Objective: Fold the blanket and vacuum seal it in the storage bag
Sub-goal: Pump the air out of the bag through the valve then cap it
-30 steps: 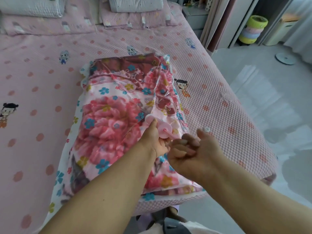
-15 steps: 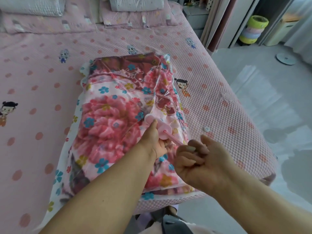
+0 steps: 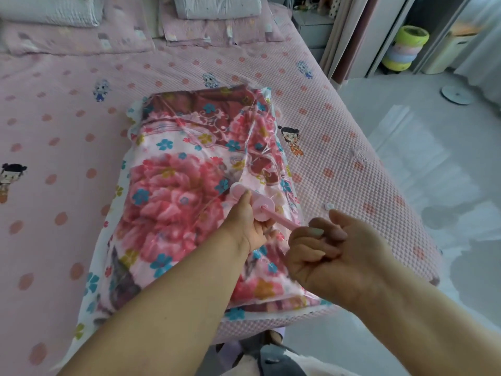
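pink bed: blanket folded, inside storage bag. left hand grips pump, right hand clenched round pump rod; air removal unfinished.

A pink dotted bed with pillows stands beside a glossy grey floor and curtains.

A pink dotted bed carries two grey pillows at its head. Stacked coloured rings stand on the pale floor beyond.
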A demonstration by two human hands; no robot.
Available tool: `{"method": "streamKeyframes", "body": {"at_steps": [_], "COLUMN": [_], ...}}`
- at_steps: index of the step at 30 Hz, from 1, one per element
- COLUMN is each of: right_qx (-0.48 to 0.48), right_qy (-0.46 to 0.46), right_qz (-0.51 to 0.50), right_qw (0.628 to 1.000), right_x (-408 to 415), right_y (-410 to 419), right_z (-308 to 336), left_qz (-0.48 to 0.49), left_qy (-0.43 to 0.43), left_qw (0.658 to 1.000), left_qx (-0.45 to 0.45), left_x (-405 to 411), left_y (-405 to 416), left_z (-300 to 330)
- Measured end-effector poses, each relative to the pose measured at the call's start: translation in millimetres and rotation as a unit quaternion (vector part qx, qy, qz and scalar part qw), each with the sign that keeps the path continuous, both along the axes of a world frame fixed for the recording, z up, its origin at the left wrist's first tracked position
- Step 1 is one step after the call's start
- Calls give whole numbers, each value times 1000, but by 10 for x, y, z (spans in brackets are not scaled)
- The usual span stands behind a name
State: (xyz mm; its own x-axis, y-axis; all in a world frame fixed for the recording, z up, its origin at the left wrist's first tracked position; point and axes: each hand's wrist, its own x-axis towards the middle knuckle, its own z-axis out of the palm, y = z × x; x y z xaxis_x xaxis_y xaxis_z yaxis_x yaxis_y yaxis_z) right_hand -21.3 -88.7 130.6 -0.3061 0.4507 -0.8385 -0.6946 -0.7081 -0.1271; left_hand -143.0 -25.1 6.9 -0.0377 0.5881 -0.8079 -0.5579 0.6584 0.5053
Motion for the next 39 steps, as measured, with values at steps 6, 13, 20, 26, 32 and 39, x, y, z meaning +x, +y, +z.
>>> {"method": "streamKeyframes", "body": {"at_steps": [6,13,20,26,32,39], "right_qx": [4,-1,41,2,9,5], "right_qy": [-91,8,-84,-2,-79,-12], "right_qz": [4,15,11,10,-4,24], "right_qw": [996,1000,996,1000,997,1000], "right_x": [-524,-16,-394,39,-443,4], "right_y": [516,-42,412,-183,443,-150], "right_z": [-324,-38,-496,-111,-495,-320], "left_qz": [-58,8,45,26,28,10], "left_qy": [49,-21,-31,-23,-74,-57], "left_qw": [997,999,998,999,996,998], "left_qx": [11,-24,-30,-21,-36,-5], "left_x": [-52,-50,87,-13,91,3], "left_y": [45,23,13,-33,-5,-98], "left_z": [135,-118,-1,-138,64,-177]}}
